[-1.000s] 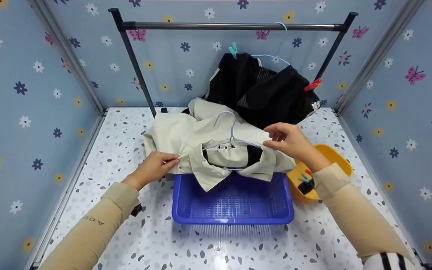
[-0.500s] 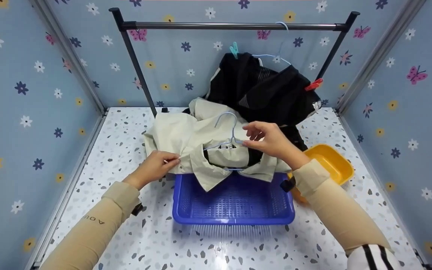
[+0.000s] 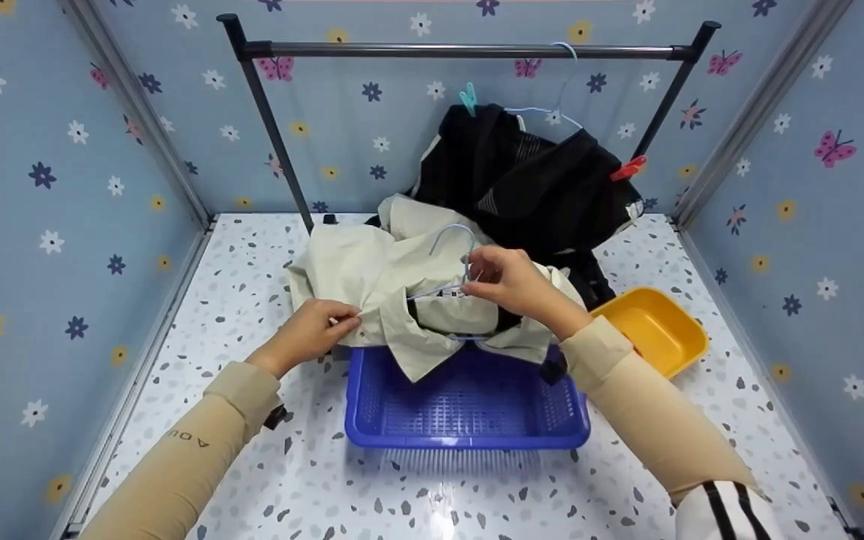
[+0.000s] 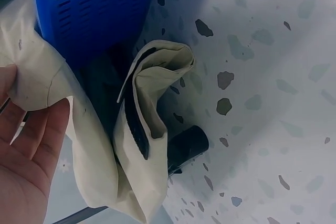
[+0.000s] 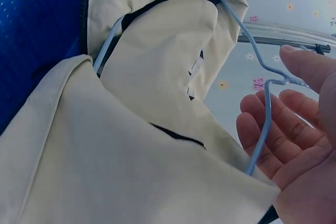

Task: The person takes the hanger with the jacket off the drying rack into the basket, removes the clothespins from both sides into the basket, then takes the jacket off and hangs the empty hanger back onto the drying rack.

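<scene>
A cream collared jacket (image 3: 357,262) is draped over the back of the blue plastic basket (image 3: 466,441), with a light blue wire hanger (image 3: 443,229) inside its neck and the hook standing out. My left hand (image 3: 306,336) pinches the jacket at its left shoulder; in the left wrist view the thumb and fingers (image 4: 50,135) hold the cloth, and a cuff hangs nearby. My right hand (image 3: 511,281) is at the neck of the hanger. In the right wrist view the hanger (image 5: 265,124) passes between thumb and loosely bent fingers (image 5: 283,124), with a gap showing.
Behind, a black garment (image 3: 544,187) hangs on another blue hanger from the dark rack bar (image 3: 402,51), with a teal clothespin (image 3: 468,99) and a red clothespin (image 3: 629,169) on it. A yellow bin (image 3: 672,330) stands right of the basket, partly behind my sleeve.
My right hand has moved left from the jacket's right shoulder to the hanger's neck. My left hand and the jacket have stayed nearly still.
</scene>
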Tool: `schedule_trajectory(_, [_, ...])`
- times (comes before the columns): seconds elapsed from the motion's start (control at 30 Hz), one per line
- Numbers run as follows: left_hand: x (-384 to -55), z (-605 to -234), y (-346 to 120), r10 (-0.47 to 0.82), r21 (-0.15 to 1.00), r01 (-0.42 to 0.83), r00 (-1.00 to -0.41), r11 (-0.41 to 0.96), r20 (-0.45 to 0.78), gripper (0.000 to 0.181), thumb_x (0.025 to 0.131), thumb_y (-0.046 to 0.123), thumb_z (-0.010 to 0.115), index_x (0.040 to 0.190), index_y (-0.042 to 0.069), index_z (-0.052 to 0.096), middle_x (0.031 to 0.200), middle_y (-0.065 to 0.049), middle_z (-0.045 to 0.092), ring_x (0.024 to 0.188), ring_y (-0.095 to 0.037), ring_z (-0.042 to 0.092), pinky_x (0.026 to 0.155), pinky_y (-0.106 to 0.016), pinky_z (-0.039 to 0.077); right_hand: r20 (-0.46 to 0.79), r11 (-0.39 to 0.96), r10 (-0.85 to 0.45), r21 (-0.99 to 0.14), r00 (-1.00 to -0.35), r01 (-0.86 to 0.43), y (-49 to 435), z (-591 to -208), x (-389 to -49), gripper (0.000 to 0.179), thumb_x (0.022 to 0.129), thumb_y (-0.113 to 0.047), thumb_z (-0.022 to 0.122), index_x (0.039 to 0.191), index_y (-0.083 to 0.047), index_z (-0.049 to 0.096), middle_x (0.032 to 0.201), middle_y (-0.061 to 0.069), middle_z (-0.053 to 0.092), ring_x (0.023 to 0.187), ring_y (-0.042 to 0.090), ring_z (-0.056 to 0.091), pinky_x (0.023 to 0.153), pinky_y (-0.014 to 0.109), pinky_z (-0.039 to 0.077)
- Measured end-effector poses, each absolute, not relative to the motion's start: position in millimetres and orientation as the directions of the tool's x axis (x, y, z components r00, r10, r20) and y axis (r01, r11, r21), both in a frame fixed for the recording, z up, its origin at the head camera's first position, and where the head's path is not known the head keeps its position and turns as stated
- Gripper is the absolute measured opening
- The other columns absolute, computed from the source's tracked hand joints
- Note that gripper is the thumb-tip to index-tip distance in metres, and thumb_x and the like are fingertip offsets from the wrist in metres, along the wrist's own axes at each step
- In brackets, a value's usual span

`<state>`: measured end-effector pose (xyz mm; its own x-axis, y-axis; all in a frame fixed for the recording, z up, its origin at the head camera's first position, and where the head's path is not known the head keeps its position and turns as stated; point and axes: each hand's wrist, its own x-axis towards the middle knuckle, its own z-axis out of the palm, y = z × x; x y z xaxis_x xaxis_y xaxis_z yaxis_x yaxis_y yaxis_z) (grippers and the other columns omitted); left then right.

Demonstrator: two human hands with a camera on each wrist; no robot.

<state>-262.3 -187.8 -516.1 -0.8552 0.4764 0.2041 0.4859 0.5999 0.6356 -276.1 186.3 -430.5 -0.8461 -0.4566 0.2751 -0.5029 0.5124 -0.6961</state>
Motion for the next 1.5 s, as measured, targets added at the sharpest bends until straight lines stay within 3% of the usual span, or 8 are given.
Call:
schedule_trajectory(0.2, [-262.6, -515.5, -184.9, 0.470, 0.629, 0.499, -0.852, 0.596, 0.231, 0.014, 0.107, 0.006, 0.073, 0.112, 0.002, 0.085, 0.105, -0.014, 0.083, 0.093, -0.024, 0.074, 0.084, -0.038, 0.061, 0.252, 0.501, -0.462, -0.717, -0.851, -0.484, 177.5, -435.0, -277.5, 0.021, 0.100, -0.006, 0.082, 0.114, 0.008, 0.076, 0.101, 0.026, 0.081, 0.072, -0.002, 0.062, 0.069, 0.014, 0.051])
schedule_trajectory(0.37, [-261.2, -511.8, -180.0, 0.480, 0.675, 0.485, -0.850, 0.555, 0.216, 0.025, 0.104, 0.003, 0.070, 0.127, -0.002, 0.080, 0.123, -0.020, 0.082, 0.109, -0.036, 0.075, 0.095, -0.051, 0.064, 0.225, 0.493, -0.461, -0.739, -0.858, -0.459, 175.0, -435.9, -276.0, 0.013, 0.105, -0.007, 0.077, 0.106, 0.006, 0.078, 0.089, 0.020, 0.078, 0.066, -0.001, 0.059, 0.063, 0.015, 0.049])
schedule_trajectory(0.53, [-262.0, -507.3, -170.9, 0.499, 0.697, 0.490, -0.840, 0.524, 0.215, 0.030, 0.104, 0.006, 0.072, 0.132, 0.000, 0.079, 0.129, -0.020, 0.082, 0.115, -0.037, 0.075, 0.102, -0.056, 0.063, 0.236, 0.503, -0.456, -0.727, -0.858, -0.467, 174.6, -438.0, -275.4, 0.017, 0.106, -0.010, 0.076, 0.093, 0.002, 0.079, 0.079, 0.008, 0.070, 0.066, 0.002, 0.053, 0.063, 0.017, 0.044])
schedule_trajectory(0.8, [-265.1, -505.1, -159.2, 0.513, 0.660, 0.557, -0.808, 0.504, 0.290, 0.020, 0.105, 0.006, 0.075, 0.123, 0.003, 0.084, 0.115, -0.015, 0.084, 0.098, -0.022, 0.074, 0.093, -0.040, 0.064, 0.242, 0.500, -0.452, -0.729, -0.859, -0.468, 173.4, -438.9, -274.4, 0.023, 0.106, -0.009, 0.076, 0.086, 0.001, 0.074, 0.082, 0.012, 0.076, 0.069, 0.001, 0.056, 0.066, 0.016, 0.046])
schedule_trajectory(0.93, [-266.2, -506.0, -158.2, 0.509, 0.666, 0.575, -0.797, 0.474, 0.325, 0.017, 0.105, 0.006, 0.076, 0.118, 0.003, 0.086, 0.111, -0.014, 0.085, 0.098, -0.015, 0.073, 0.092, -0.034, 0.063, 0.243, 0.502, -0.457, -0.724, -0.856, -0.474, 173.5, -439.7, -274.5, 0.023, 0.107, -0.008, 0.075, 0.085, 0.001, 0.074, 0.081, 0.012, 0.075, 0.069, 0.001, 0.055, 0.066, 0.016, 0.045])
schedule_trajectory(1.17, [-267.4, -507.0, -157.3, 0.462, 0.726, 0.553, -0.812, 0.410, 0.357, 0.013, 0.103, 0.003, 0.078, 0.111, 0.000, 0.088, 0.107, -0.018, 0.085, 0.090, -0.003, 0.065, 0.083, -0.018, 0.053, 0.247, 0.513, -0.465, -0.707, -0.850, -0.486, 174.9, -439.0, -274.4, 0.023, 0.106, -0.008, 0.075, 0.085, 0.002, 0.074, 0.079, 0.007, 0.071, 0.070, 0.003, 0.054, 0.067, 0.017, 0.044])
schedule_trajectory(1.5, [-266.6, -502.0, -156.8, 0.371, 0.756, 0.538, -0.834, 0.374, 0.409, 0.012, 0.102, -0.001, 0.077, 0.105, -0.001, 0.088, 0.102, -0.019, 0.084, 0.088, 0.002, 0.063, 0.081, -0.012, 0.051, 0.253, 0.561, -0.485, -0.645, -0.837, -0.519, 184.2, -432.5, -271.9, 0.024, 0.108, -0.011, 0.073, 0.087, 0.001, 0.073, 0.077, 0.005, 0.066, 0.069, 0.006, 0.051, 0.066, 0.020, 0.042])
